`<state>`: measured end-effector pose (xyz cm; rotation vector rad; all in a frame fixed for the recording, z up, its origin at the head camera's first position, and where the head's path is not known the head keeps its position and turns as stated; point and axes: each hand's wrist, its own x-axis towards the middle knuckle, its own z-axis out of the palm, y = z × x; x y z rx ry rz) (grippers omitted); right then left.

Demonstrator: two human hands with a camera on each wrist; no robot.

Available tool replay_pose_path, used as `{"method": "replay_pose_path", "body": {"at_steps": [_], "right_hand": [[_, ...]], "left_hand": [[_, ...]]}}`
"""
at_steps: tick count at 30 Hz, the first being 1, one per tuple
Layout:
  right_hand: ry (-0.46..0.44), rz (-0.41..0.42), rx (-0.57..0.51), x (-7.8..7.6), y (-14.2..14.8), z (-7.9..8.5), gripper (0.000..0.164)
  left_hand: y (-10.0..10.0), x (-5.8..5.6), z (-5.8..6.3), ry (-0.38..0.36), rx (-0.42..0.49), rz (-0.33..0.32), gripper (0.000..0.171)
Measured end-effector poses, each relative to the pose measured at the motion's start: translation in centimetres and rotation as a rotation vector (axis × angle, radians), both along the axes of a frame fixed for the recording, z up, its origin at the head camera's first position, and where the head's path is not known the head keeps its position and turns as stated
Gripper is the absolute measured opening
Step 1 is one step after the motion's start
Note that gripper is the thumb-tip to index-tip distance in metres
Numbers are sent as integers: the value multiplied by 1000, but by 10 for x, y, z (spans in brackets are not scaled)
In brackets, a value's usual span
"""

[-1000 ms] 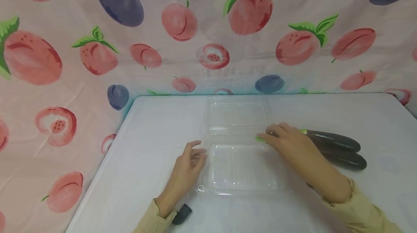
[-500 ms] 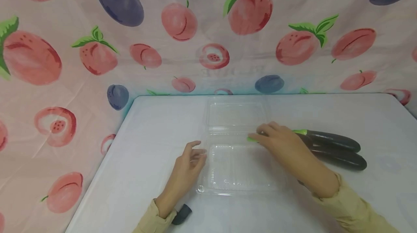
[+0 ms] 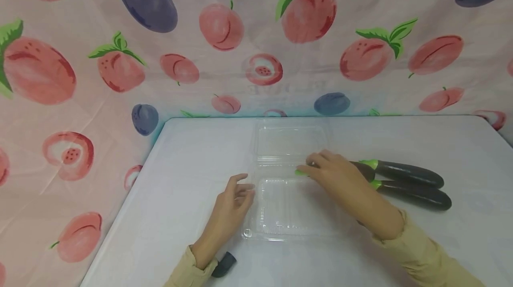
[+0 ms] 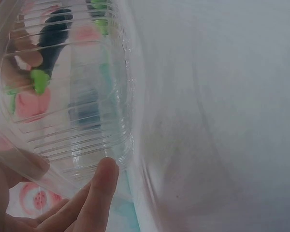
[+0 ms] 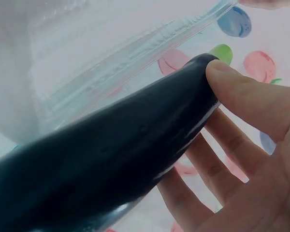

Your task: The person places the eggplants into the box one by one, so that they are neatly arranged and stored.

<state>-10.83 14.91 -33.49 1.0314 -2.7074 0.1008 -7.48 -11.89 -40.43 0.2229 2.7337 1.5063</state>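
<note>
My right hand holds an eggplant near its green stem end, thumb on one side and fingers on the other. The eggplant is above the right side of a clear plastic clamshell container, mostly hidden by the hand in the head view. The container's lid lies folded back toward the wall. At the container's left edge, my left hand has its fingers loosely bent, the fingertips at the rim. In the left wrist view, the held eggplant shows through the clear plastic.
Two more eggplants, a rear one and a front one, lie on the white table to the right. A small black object sits by the left cuff. A fruit-print cloth hangs behind.
My right hand has moved left with the eggplant, over the container, uncovering the stem ends of the two eggplants on the table. The left hand has stayed in place.
</note>
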Motion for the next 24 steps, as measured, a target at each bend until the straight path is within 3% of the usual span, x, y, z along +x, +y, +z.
{"method": "replay_pose_path", "body": {"at_steps": [24], "right_hand": [[-10, 51, 29, -7, -32, 4, 46]], "left_hand": [[0, 0, 1, -6, -5, -9, 44]]}}
